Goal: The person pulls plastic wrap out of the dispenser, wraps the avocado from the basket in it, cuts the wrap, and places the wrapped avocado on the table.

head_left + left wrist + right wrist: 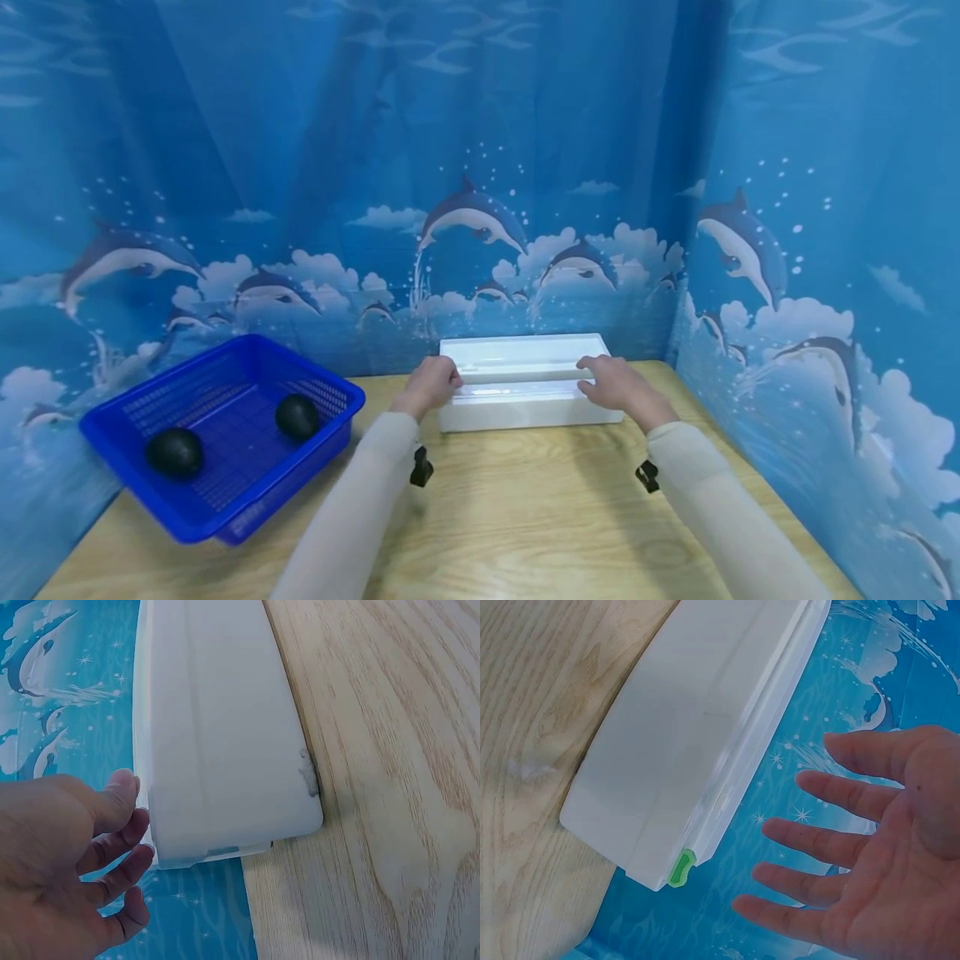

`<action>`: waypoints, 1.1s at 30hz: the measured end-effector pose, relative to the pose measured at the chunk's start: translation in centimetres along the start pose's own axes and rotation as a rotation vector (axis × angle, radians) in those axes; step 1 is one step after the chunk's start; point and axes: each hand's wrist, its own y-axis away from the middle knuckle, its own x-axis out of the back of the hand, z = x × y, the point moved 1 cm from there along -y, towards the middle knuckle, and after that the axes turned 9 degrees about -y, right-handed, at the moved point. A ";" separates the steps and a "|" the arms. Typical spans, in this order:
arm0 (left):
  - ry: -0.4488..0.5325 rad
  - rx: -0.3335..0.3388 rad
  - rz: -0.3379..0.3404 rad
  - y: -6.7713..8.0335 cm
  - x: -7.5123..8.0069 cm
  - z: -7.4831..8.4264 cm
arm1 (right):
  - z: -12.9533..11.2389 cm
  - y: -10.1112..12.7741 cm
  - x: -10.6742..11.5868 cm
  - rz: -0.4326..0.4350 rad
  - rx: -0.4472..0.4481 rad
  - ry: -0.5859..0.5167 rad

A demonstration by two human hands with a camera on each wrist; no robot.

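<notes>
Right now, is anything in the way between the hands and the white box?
Nothing visible. The left hand and the right hand are already at the white box, one near each end. The two dark balls lie in the blue basket, off to the left.

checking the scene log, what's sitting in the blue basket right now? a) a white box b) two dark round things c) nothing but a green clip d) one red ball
b: the head view shows two dark round things lying apart on the floor of the blue basket, while the white box stands on the table between the left hand and right hand.
</notes>
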 end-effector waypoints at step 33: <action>0.015 0.010 -0.030 -0.6 0.1 -0.8 | 0.0 0.2 -0.7 -0.023 0.018 -0.040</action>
